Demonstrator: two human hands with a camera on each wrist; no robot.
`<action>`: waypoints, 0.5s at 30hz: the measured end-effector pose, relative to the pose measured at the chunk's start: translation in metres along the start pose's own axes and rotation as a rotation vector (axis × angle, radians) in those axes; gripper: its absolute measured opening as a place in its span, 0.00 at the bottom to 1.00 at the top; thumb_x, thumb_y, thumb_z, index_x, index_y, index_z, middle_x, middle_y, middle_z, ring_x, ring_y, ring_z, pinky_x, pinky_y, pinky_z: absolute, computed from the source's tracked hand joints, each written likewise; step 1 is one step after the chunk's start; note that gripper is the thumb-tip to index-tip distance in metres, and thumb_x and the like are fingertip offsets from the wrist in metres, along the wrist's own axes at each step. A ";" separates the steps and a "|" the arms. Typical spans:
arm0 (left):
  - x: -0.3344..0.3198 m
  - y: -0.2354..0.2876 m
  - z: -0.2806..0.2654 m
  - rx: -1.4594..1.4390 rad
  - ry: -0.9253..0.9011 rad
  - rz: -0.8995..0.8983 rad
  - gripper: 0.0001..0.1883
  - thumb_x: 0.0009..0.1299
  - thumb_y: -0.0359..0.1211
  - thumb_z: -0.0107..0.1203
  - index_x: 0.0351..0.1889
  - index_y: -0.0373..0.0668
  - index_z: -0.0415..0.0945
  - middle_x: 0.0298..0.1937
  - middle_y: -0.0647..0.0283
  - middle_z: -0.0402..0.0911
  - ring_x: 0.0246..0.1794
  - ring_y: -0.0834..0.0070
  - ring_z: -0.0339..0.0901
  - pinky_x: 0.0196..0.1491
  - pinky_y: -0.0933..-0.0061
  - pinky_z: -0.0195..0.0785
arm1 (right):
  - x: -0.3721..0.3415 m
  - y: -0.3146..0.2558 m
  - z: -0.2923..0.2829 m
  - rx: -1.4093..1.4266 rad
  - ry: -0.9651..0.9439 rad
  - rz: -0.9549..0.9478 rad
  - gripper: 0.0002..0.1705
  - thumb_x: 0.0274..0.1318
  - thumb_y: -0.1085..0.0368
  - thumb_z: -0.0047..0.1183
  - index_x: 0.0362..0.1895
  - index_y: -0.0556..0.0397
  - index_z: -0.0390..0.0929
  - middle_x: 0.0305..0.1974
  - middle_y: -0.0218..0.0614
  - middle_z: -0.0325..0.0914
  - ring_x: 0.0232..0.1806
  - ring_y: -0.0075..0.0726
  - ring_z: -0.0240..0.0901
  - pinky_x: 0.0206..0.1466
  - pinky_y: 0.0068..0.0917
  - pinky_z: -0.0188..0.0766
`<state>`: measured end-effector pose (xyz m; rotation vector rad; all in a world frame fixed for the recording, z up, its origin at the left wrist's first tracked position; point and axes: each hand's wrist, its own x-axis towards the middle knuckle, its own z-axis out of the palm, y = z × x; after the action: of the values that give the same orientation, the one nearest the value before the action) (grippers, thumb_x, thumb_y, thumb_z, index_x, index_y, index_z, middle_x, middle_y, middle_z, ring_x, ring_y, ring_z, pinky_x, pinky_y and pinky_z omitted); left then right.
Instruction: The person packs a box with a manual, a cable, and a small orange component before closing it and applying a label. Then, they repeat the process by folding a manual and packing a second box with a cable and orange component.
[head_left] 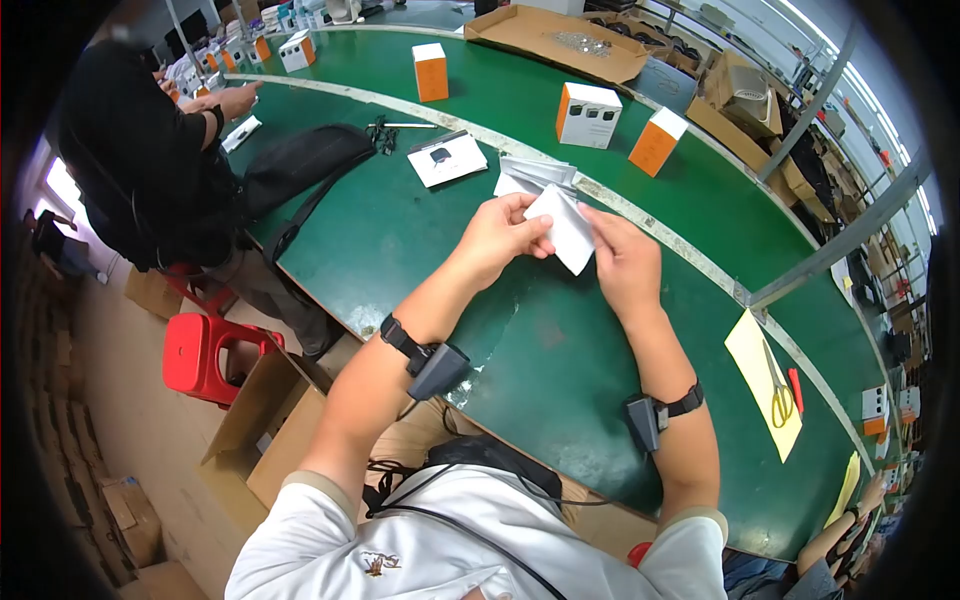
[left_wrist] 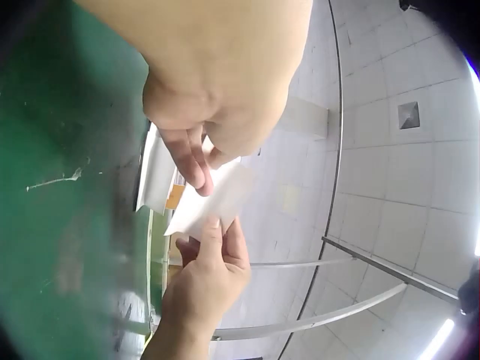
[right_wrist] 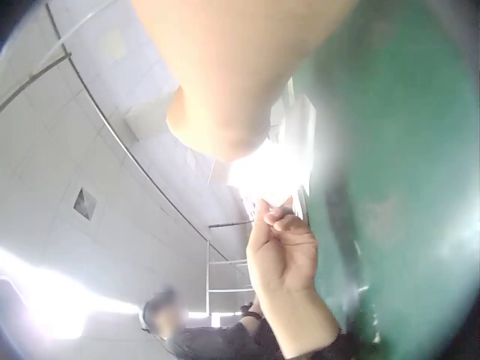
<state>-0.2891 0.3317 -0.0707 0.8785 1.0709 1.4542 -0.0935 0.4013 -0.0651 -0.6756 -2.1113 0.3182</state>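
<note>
A white folded paper leaflet (head_left: 562, 228) is held up over the green table between my two hands. My left hand (head_left: 497, 240) pinches its left edge between thumb and fingers. On the opposite edge, my right hand (head_left: 628, 262) grips the paper with the thumb on its face, as the left wrist view shows. More folded white papers (head_left: 535, 172) lie just behind it on the table, partly covered by the hands. In the right wrist view the leaflet (right_wrist: 274, 169) is washed out by glare.
A white printed box (head_left: 447, 158) lies left of the papers, beside a black bag (head_left: 310, 165). Orange-and-white boxes (head_left: 590, 115) stand beyond the pale divider strip. Scissors (head_left: 780, 395) and a red pen (head_left: 796, 390) rest on yellow paper (head_left: 750, 350) at right. Another person (head_left: 140, 150) stands at left.
</note>
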 end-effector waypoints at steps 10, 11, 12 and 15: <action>-0.005 0.000 -0.006 0.246 0.061 0.054 0.15 0.72 0.29 0.62 0.53 0.31 0.77 0.32 0.65 0.83 0.25 0.84 0.77 0.28 0.82 0.70 | 0.002 -0.015 0.003 0.499 -0.195 0.395 0.17 0.62 0.62 0.62 0.52 0.55 0.83 0.49 0.37 0.84 0.48 0.31 0.80 0.50 0.27 0.75; -0.007 0.001 -0.003 0.301 0.056 0.065 0.14 0.72 0.28 0.61 0.52 0.31 0.78 0.31 0.65 0.83 0.24 0.84 0.77 0.27 0.82 0.69 | 0.004 -0.014 0.003 0.665 -0.205 0.622 0.16 0.67 0.61 0.58 0.50 0.60 0.82 0.43 0.34 0.85 0.44 0.23 0.77 0.48 0.24 0.73; -0.006 -0.002 -0.002 0.297 0.058 0.065 0.14 0.72 0.28 0.61 0.52 0.31 0.78 0.31 0.65 0.83 0.24 0.84 0.77 0.27 0.82 0.69 | 0.003 -0.011 0.003 0.662 -0.209 0.622 0.16 0.67 0.61 0.58 0.50 0.60 0.82 0.43 0.34 0.85 0.44 0.23 0.77 0.48 0.24 0.73; -0.003 -0.008 -0.002 0.247 -0.021 0.072 0.13 0.73 0.26 0.59 0.53 0.31 0.78 0.32 0.65 0.83 0.26 0.83 0.79 0.28 0.81 0.70 | -0.001 -0.004 0.004 0.569 -0.377 0.669 0.15 0.69 0.60 0.56 0.46 0.62 0.83 0.35 0.31 0.83 0.38 0.18 0.73 0.41 0.23 0.71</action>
<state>-0.2875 0.3284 -0.0783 1.1141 1.2314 1.3872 -0.0979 0.3980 -0.0664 -1.0034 -1.9180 1.4453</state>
